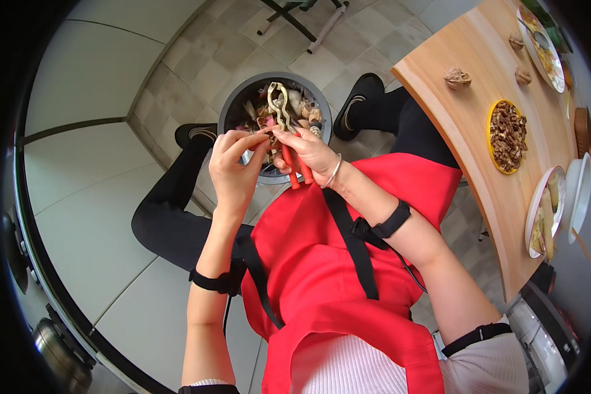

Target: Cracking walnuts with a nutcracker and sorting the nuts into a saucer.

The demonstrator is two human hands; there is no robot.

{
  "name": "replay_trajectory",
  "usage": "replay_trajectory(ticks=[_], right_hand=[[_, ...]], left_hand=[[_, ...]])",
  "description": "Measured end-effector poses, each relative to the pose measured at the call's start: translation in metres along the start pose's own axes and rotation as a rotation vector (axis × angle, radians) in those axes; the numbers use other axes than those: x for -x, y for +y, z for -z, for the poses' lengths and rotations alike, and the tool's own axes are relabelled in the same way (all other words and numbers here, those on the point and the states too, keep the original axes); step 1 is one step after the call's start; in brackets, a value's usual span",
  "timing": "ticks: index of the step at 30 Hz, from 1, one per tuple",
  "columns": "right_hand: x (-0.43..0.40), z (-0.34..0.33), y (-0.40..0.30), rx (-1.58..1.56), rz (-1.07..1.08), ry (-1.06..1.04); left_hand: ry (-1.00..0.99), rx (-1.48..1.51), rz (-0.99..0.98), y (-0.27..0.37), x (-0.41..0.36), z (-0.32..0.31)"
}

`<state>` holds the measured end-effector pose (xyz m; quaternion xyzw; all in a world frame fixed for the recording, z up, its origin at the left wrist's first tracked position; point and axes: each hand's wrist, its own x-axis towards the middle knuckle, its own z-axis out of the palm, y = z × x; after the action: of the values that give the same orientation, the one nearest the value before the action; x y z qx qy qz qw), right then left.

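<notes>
My right hand [314, 153] holds a nutcracker [277, 101] with red handles, its pale metal jaws pointing away from me over a grey bin [226, 103]. The red grips [295, 167] hang below my palm. Close beside it, the fingertips of my left hand [236, 165] pinch a small brown walnut piece [273, 142] against the right hand's fingers; the piece is partly hidden. Under both hands the bin is filled with walnut shells [312, 114] and other kitchen scraps.
At my right a wooden table [453, 44] carries whole walnuts [457, 78], a yellow-rimmed dish of walnut kernels [508, 137], and plates of food [546, 212]. Pale cabinets [88, 162] run along my left. A stool's metal legs [295, 22] stand beyond the bin.
</notes>
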<state>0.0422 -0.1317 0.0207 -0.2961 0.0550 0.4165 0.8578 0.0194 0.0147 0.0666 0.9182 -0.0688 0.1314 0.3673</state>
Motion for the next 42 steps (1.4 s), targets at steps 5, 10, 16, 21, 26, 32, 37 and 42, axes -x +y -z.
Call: replay_trajectory(ticks=[5,10,16,21,26,32,37,42], right_hand=[[-0.004,0.007,0.006,0.107,-0.028,0.068],[-0.003,0.011,0.010,0.148,0.033,0.124],[-0.005,0.012,0.015,0.396,0.211,0.172],[-0.004,0.013,0.020,0.476,0.245,0.213],[-0.004,0.015,0.022,0.681,0.318,0.227],[-0.010,0.012,0.017,0.236,0.288,0.215],[-0.008,0.009,0.014,0.153,0.254,0.175],[-0.006,0.009,0.012,0.137,0.139,0.207]], left_hand=[[-0.062,-0.078,-0.090,-0.008,-0.003,0.001],[-0.070,-0.074,-0.075,-0.018,0.000,-0.003],[-0.059,0.154,0.294,-0.014,0.009,-0.012],[-0.178,0.226,0.486,-0.016,0.007,-0.010],[-0.189,0.192,0.471,-0.012,0.011,-0.013],[0.006,0.541,0.545,-0.018,0.022,-0.024],[-0.038,0.583,0.633,-0.011,0.023,-0.028],[-0.035,0.584,0.621,-0.016,0.023,-0.033]])
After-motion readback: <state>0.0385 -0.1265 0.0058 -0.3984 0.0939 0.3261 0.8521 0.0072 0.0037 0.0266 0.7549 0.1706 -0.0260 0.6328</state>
